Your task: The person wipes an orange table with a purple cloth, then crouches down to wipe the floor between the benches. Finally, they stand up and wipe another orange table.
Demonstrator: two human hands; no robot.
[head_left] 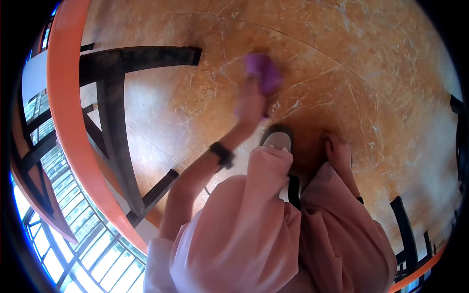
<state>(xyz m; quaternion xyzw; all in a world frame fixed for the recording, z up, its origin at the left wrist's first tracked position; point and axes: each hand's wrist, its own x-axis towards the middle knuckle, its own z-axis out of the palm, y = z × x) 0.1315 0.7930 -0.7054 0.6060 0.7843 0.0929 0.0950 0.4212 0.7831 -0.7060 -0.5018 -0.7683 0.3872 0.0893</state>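
Observation:
My left hand (pixel 251 102), blurred, is closed on a purple cloth (pixel 264 72) against the brown marbled floor (pixel 312 53). A black band (pixel 223 155) circles that wrist. My right hand (pixel 338 149) is beside my right knee, low over the floor, its fingers curled together with nothing visible in them. Between the two hands, the tip of a grey shoe (pixel 277 137) shows under my pink trousers (pixel 220 234).
Close on the left stands a table with an orange edge (pixel 66 97) and black metal legs (pixel 115 117). More black legs (pixel 404 232) rise at the lower right, beside another orange edge (pixel 420 271). Bright windows (pixel 105 254) show at the lower left.

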